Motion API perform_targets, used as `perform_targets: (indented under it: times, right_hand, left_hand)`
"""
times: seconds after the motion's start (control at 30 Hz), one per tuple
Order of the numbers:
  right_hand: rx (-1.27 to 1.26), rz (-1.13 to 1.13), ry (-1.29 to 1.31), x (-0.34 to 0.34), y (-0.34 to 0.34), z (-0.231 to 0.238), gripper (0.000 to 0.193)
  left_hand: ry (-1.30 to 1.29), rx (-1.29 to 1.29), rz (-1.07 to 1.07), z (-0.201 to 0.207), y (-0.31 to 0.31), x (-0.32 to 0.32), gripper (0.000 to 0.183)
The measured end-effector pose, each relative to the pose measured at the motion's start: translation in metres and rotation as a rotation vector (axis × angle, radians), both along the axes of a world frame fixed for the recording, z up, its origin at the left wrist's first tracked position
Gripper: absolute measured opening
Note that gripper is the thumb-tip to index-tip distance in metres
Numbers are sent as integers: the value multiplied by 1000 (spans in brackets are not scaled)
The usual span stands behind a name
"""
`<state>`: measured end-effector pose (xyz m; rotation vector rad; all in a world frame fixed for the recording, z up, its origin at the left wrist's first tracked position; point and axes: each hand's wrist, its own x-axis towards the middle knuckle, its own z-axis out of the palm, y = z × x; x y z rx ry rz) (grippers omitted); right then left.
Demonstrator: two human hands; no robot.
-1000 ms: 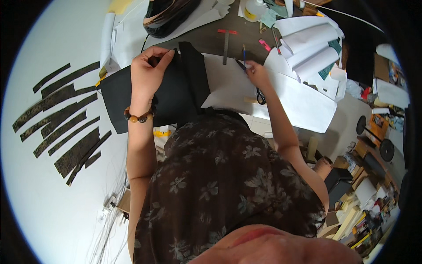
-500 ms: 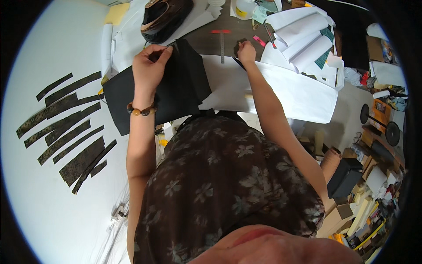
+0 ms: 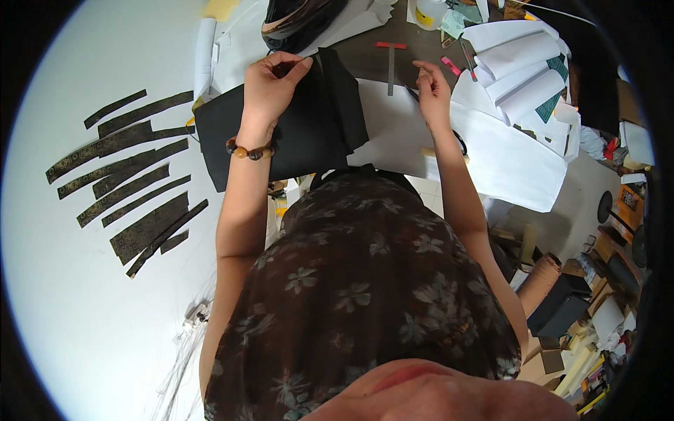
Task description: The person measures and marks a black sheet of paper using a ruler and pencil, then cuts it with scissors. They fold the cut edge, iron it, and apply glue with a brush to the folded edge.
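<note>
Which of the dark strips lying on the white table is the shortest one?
The shortest is the small strip at the bottom right of the group, beside the lower end of the long slanting strip. All the other strips run much longer.

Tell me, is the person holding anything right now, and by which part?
The left hand pinches the black fabric piece at its top edge. The right hand hovers at the white paper; whether it grips anything cannot be told.
</note>
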<state>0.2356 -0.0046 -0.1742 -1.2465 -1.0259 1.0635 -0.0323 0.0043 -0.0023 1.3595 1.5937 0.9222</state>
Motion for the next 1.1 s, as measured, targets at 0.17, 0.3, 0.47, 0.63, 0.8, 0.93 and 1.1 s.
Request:
perform_targets:
  times: [0.17,0.3,0.47,0.63,0.8,0.93,1.1]
  right_hand:
    - [-181,224,804,18,-11,16,36]
    - [-82,442,848,21,-27,49,52]
    - [20,561,679,12,-31,73,51]
    - [171,578,284,7,-9,83,38]
    - [143,475,507,-23,10,99,13]
    - [114,536,423,-37,22,109,13]
    - [66,535,703,-53,29,109,13]
  left_hand:
    - [13,-66,-25,3,3,-2,9]
    - [3,-122,-27,10,4,-2,10]
    - [25,-170,-57,16,6,-5,9]
    - [36,-264,-108,30,10,-1,13]
    - [-9,-325,-41,30,13,-1,15]
    - [-77,-324,-2,30,12,2,15]
    - [-98,-359,18,30,12,1,18]
